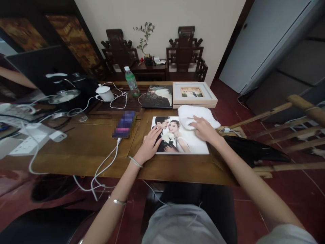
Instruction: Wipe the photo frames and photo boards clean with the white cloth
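A wedding photo panel showing a couple lies flat on the wooden table near its front edge. My left hand rests on the panel's left side, fingers stretched out and lying flat. A folded white cloth covers the panel's upper right corner and spreads beyond its edge. My right hand grips and presses this cloth from the right, one finger extended across it. Part of the picture is hidden under the cloth and my left fingers.
Behind the panel lie a dark photo album and a light framed picture. A phone on a white cable is to the left. Further off stand a green bottle, a lidded white cup, and a power strip.
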{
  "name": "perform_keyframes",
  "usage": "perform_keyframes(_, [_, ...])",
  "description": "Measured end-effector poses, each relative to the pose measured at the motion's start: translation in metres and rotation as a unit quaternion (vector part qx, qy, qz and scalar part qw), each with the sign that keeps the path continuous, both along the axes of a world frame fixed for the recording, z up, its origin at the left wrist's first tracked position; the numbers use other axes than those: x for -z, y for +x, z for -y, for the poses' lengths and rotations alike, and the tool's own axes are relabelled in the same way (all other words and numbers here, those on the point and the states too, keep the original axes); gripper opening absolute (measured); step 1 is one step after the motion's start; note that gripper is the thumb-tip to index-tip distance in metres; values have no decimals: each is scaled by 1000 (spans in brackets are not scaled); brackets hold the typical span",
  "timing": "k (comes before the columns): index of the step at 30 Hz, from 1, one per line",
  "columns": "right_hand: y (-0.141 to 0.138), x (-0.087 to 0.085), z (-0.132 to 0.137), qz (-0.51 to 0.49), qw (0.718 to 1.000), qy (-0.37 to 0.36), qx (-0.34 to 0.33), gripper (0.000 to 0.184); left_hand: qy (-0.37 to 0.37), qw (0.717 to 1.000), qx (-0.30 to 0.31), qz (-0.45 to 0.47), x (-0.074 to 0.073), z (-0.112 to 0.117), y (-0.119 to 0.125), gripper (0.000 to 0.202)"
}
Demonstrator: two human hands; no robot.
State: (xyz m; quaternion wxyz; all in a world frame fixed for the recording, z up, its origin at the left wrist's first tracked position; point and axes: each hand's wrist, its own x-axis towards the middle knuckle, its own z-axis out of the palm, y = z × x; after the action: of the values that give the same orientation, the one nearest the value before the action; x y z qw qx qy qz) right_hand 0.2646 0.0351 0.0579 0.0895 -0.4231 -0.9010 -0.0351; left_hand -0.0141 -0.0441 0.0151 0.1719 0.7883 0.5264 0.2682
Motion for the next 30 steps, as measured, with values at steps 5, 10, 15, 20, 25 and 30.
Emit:
perform_keyframes(5, [3,14,88,-12,998,29,-52,42,-9,999,-12,39,2,-4,0,48])
perform_keyframes(10, [11,7,152,-27,995,22,-96,37,10,997,-22,71,3,-18,0,47])
perform_keyframes(15, [14,0,121,-48,995,-9,-89,45,-6,998,-24,63,2,-23,1,46])
perform_keyframes(20, [6,-7,38,-33,999,-27,-20,50,7,997,-15,81,0,-21,-2,44])
perform_keyframes(25, [-4,-11,-14,-27,999,-35,24,54,14,994,-20,102,-3,-17,0,42])
perform_keyframes(30, [-7,10,33,-24,1000,11,-16,48,15,993,-33,110,-2,-15,3,41])
